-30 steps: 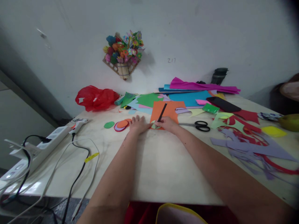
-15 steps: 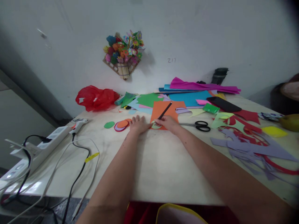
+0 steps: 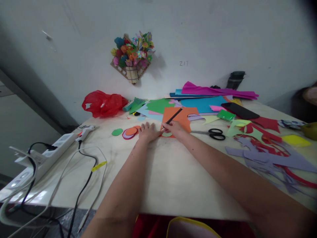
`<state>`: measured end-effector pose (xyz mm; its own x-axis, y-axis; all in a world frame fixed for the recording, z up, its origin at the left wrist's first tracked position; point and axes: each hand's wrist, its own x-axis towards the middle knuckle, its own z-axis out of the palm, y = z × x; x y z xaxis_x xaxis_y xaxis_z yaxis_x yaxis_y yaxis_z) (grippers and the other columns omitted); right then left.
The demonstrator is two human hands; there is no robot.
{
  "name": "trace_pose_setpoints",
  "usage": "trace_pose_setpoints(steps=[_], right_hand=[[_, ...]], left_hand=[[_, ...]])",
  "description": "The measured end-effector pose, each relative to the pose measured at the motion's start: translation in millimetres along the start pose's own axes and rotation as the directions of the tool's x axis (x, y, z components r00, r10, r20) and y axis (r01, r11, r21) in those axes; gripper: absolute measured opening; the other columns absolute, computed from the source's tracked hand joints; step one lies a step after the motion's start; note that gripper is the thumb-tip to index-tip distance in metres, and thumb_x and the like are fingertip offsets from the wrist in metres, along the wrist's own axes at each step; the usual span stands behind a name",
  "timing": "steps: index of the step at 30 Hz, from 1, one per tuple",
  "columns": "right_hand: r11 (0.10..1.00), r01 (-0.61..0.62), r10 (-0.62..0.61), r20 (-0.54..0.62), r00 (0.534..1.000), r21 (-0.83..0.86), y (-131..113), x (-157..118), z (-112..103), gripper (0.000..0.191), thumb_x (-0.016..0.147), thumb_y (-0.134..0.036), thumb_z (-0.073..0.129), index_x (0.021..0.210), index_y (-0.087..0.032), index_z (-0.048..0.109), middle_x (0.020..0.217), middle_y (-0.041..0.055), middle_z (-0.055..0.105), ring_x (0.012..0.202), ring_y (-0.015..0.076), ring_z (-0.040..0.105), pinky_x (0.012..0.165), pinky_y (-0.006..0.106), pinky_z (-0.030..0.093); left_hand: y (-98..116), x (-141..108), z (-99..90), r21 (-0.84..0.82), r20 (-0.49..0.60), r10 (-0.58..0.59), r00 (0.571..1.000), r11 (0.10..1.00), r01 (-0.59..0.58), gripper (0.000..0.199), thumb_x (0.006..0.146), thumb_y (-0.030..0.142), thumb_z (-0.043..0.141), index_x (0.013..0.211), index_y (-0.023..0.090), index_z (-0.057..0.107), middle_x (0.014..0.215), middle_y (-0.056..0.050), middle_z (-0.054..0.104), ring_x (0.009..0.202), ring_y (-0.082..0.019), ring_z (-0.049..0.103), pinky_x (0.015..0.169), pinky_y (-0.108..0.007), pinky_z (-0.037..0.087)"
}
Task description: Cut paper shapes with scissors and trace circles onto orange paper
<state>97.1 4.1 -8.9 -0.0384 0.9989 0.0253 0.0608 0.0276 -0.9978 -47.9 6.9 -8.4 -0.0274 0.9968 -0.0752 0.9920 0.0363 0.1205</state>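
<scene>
In my right hand is a dark pencil, slanted up to the right with its tip low over the orange sheet. A pale green disc lies on that sheet near its front edge, partly hidden by my fingers. My left hand rests flat with its fingers spread, its thumb reaching to the disc's left edge. Beside its fingertips are several overlapping orange, purple and red discs, and a green disc lies farther left. Black-handled scissors lie to the right of the orange sheet.
Colored scraps cover the table's right side, with a dark phone behind them. Sheets and a magenta roll lie at the back. A red plastic bag sits back left. A power strip and cables run along the left edge.
The pencil and my right hand have shifted slightly around the disc's edge, with the pencil tilted lower. My left hand stays in place. The whole view has moved slightly.
</scene>
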Motion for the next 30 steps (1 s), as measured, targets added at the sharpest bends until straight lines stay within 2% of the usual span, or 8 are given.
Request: trace_pose_setpoints(steps=[5, 9, 20, 30], right_hand=[[1.000, 0.029, -0.029, -0.052, 0.998, 0.003, 6.7, 2.6, 3.8, 0.016, 0.076, -0.026, 0.059, 0.065, -0.015, 0.058, 0.057, 0.0017, 0.061, 0.052, 0.0102, 0.058, 0.060, 0.024, 0.050], [0.998, 0.058, -0.059, -0.044, 0.997, -0.038, 12.3, 5.2, 2.9, 0.015, 0.075, -0.027, 0.060, 0.067, -0.015, 0.060, 0.055, 0.0009, 0.061, 0.053, 0.0105, 0.058, 0.060, 0.024, 0.051], [0.975, 0.119, -0.129, -0.039, 0.991, -0.190, 22.6, 11.4, 3.8, 0.020, 0.071, -0.034, 0.061, 0.066, -0.015, 0.061, 0.059, 0.0024, 0.061, 0.054, 0.0113, 0.057, 0.056, 0.023, 0.048], [0.946, 0.134, -0.147, -0.020, 0.989, -0.296, 15.9, 5.4, 3.8, 0.022, 0.069, -0.037, 0.060, 0.063, -0.016, 0.059, 0.057, 0.0016, 0.060, 0.055, 0.0119, 0.055, 0.055, 0.022, 0.045]], left_hand=[[-0.8, 1.0, 0.3, 0.005, 0.010, 0.000, 1.000, 1.000, 0.000, 0.084, 0.069, 0.074, 0.028, 0.140, 0.028, 0.022, 0.150, -0.004, 0.008, 0.135, -0.033, 0.004, 0.105, -0.051, 0.010], [-1.8, 3.7, -2.1, -0.010, 0.078, -0.012, 0.997, 1.000, 0.013, 0.078, 0.074, 0.068, 0.028, 0.141, 0.030, 0.018, 0.150, -0.004, 0.003, 0.135, -0.032, -0.001, 0.105, -0.053, 0.007], [-3.1, -7.7, -15.6, 0.008, 0.175, 0.085, 0.981, 0.996, -0.088, 0.105, 0.056, 0.079, 0.043, 0.142, 0.028, 0.010, 0.149, -0.010, -0.005, 0.132, -0.038, -0.009, 0.101, -0.059, 0.004], [-5.5, -10.3, -19.3, 0.017, 0.185, 0.116, 0.976, 0.992, -0.121, 0.105, 0.056, 0.079, 0.043, 0.142, 0.028, 0.011, 0.149, -0.010, -0.004, 0.132, -0.039, -0.007, 0.100, -0.059, 0.007]])
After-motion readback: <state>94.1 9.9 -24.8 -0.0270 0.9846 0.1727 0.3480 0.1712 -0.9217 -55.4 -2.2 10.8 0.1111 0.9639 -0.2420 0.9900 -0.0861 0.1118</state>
